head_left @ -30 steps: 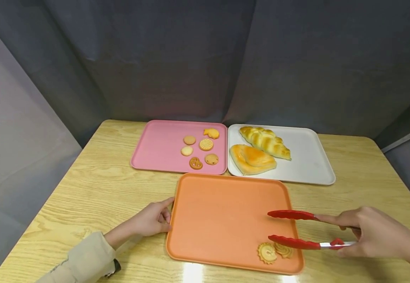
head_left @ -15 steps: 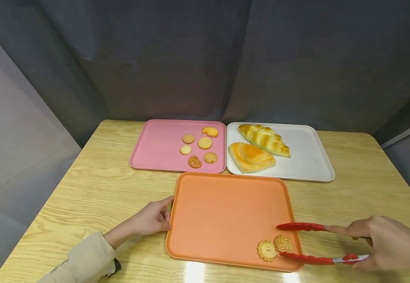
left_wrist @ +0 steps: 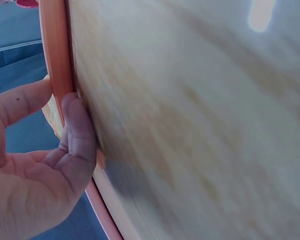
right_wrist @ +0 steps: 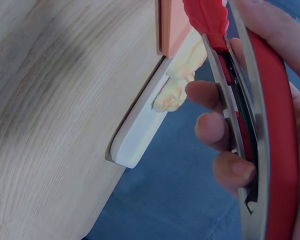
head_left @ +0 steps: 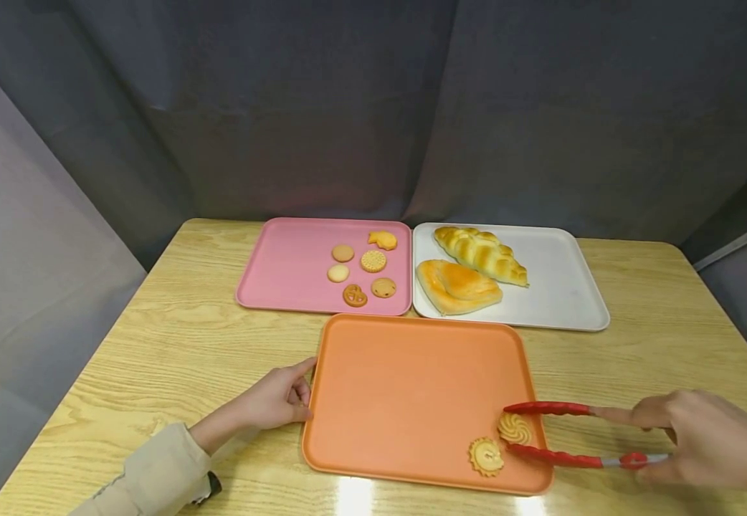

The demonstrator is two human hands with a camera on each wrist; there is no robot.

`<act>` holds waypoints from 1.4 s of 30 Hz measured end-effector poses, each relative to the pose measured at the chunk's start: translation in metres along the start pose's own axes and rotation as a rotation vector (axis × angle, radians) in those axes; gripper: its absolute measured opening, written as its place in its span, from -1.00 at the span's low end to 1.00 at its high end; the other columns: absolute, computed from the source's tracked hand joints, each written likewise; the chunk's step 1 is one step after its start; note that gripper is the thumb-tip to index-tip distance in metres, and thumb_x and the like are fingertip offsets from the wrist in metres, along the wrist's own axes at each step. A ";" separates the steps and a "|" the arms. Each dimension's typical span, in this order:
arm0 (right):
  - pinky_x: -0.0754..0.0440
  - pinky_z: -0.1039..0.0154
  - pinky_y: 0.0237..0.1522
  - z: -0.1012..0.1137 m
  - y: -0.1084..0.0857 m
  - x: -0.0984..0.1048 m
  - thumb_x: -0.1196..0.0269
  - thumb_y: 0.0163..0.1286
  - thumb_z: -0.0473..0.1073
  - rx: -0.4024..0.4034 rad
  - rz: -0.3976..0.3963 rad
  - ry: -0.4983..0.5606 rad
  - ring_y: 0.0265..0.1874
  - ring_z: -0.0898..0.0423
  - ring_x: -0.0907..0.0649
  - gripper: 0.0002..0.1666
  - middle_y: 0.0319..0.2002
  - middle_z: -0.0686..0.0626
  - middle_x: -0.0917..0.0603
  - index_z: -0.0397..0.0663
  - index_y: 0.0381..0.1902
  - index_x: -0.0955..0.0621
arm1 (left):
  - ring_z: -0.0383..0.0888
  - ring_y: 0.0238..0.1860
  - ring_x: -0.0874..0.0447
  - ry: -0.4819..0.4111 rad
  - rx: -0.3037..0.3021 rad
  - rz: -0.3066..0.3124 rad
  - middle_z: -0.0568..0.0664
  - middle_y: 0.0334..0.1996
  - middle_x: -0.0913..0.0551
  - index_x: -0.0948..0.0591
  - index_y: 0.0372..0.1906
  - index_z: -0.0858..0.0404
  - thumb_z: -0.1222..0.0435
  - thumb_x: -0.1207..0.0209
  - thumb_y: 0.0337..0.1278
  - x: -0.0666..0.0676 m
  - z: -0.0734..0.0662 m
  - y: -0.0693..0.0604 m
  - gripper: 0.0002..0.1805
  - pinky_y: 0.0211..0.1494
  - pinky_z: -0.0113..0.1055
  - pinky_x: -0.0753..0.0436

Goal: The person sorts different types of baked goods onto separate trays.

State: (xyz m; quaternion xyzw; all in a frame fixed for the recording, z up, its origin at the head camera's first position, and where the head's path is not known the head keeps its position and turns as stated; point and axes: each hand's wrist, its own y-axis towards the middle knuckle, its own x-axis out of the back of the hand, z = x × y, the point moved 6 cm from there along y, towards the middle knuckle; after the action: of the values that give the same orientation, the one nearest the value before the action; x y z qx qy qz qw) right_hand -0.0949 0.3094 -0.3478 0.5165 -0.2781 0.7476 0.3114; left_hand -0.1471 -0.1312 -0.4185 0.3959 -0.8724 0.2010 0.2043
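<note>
In the head view, my left hand (head_left: 275,398) holds the left rim of an orange tray (head_left: 406,387). The left wrist view shows the thumb and curled fingers (left_wrist: 79,132) of that hand at the rim. My right hand (head_left: 702,441) grips a pair of red-tipped metal tongs (head_left: 557,457). One tong tip lies on each side of a round swirl cookie (head_left: 515,428) near the tray's right edge. A scallop-edged cookie (head_left: 486,456) lies just left of it, apart from the tongs. In the right wrist view, fingers (right_wrist: 210,130) wrap the tongs' handles.
Behind the orange tray, a pink tray (head_left: 296,265) carries several small cookies, among them a pretzel-shaped one (head_left: 355,295). Beside it, a white tray (head_left: 563,279) bears a braided bread (head_left: 482,254) and a folded bread (head_left: 457,287). Dark curtains (head_left: 322,107) hang behind the wooden table (head_left: 173,344).
The tongs came back toward the right and around the swirl cookie. That cookie has shifted slightly away from me, apart from the scallop-edged one. My left hand stays at the tray's rim.
</note>
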 end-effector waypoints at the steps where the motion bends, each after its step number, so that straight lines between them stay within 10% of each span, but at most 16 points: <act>1: -0.15 0.50 -0.72 0.000 0.001 0.001 -0.48 -0.25 0.13 0.004 -0.022 0.004 -0.69 0.47 -0.15 -0.32 -0.49 0.44 -0.45 0.10 -0.06 -0.65 | -0.30 -0.63 -0.37 0.002 0.000 0.001 -0.05 -0.53 -0.45 -0.01 0.30 0.62 0.57 -0.18 -0.12 0.000 0.000 0.000 -0.15 -0.56 -0.47 -0.39; 15: -0.06 0.63 -0.71 0.004 0.023 0.014 -0.53 -0.36 0.07 0.102 -0.235 -0.031 -0.72 0.50 -0.12 -0.25 -0.60 0.45 -0.28 0.23 -0.04 -0.64 | -0.28 -0.62 -0.38 -0.011 0.001 -0.001 -0.05 -0.53 -0.45 -0.01 0.30 0.61 0.58 -0.19 -0.12 0.000 0.001 0.000 -0.15 -0.55 -0.47 -0.40; 42: -0.18 0.54 -0.68 0.012 0.122 0.032 -0.54 -0.30 -0.01 0.253 -0.273 0.014 -0.75 0.47 -0.16 -0.31 -0.68 0.43 -0.32 0.03 -0.07 -0.67 | -0.28 -0.61 -0.38 0.005 0.005 -0.015 -0.06 -0.53 -0.44 -0.02 0.30 0.61 0.57 -0.20 -0.11 0.000 0.002 0.001 -0.15 -0.54 -0.47 -0.40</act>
State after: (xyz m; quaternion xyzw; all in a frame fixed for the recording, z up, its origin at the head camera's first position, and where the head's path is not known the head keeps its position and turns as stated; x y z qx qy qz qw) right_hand -0.1887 0.2268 -0.3258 0.5792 -0.1070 0.7311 0.3443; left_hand -0.1482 -0.1317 -0.4207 0.4025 -0.8683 0.2029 0.2071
